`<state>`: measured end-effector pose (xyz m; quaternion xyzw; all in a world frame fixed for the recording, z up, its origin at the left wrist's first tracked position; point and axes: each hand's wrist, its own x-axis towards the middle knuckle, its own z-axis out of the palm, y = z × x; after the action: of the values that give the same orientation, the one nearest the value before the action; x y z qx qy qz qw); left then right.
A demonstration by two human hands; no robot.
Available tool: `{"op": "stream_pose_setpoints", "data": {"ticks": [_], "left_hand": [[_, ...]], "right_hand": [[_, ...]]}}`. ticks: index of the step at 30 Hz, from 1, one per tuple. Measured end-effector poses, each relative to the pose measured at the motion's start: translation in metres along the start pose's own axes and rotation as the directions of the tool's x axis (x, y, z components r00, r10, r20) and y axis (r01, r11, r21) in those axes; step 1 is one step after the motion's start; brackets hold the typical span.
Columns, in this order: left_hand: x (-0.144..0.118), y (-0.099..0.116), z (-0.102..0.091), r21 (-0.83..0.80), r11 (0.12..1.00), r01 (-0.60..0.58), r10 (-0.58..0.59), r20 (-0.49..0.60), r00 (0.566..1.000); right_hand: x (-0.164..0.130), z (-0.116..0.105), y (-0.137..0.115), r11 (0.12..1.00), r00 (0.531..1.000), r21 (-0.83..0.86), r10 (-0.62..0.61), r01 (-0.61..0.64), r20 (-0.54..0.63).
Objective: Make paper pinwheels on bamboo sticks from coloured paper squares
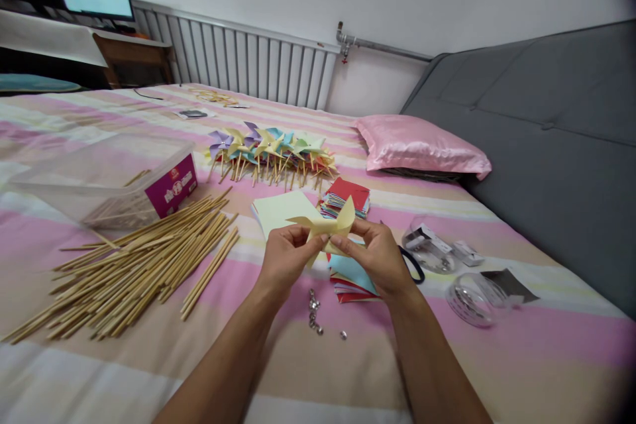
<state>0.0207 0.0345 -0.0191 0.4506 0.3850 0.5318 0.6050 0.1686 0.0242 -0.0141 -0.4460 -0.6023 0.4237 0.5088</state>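
Between both hands is a pale yellow paper pinwheel (328,225), its blades curled up at the sides. My left hand (288,255) pinches its left part, thumb near the centre. My right hand (375,255) grips the right part, and the two thumbs nearly meet in the middle. Whether a pin sits under the thumbs I cannot make out. Below the hands several small silver metal pieces (314,310) lie on the bed sheet. A stack of coloured paper squares (350,273) lies partly under my right hand. Behind my left hand lie pale yellow sheets (283,207).
Wooden sticks (144,265) spread across the left, beside a clear plastic box (114,152). Finished pinwheels (268,146) are heaped farther back. Another coloured paper stack (345,197) lies behind the hands. Clear round containers (470,298) and scissors with a dark handle (413,265) lie right.
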Motion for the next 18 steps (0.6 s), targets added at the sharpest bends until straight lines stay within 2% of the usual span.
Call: {"op": "stream_pose_setpoints", "data": {"ticks": [6, 18], "left_hand": [[0.0011, -0.0026, -0.0003, 0.003, 1.000, -0.006, 0.006, 0.019, 1.000], [-0.0008, -0.0044, 0.0019, 0.034, 0.993, -0.116, 0.116, -0.014, 0.993]], "right_hand": [[-0.0002, -0.0007, 0.0036, 0.998, 1.000, 0.058, 0.019, -0.018, -0.005], [0.0012, 0.0027, 0.0063, 0.994, 0.999, 0.103, 0.030, -0.026, -0.035]]}}
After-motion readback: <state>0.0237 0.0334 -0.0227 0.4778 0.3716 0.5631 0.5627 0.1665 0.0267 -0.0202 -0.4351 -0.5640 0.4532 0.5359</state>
